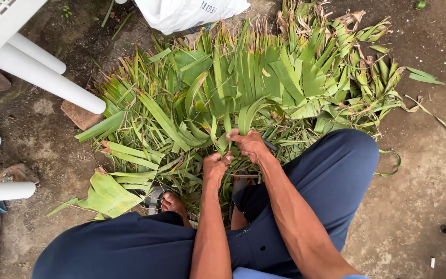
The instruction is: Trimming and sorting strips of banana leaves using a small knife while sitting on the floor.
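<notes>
Both hands gripping leaf strips above a leaf pile

The left hand and right hand, fingers closed on green leaf strips, meet just above the knees; the pile of leaves lies on the dirt ground ahead.

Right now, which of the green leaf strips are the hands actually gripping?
The bent strip arching up from between the right hand and left hand. The other strips lie loose in the leaf pile on the ground.
</notes>
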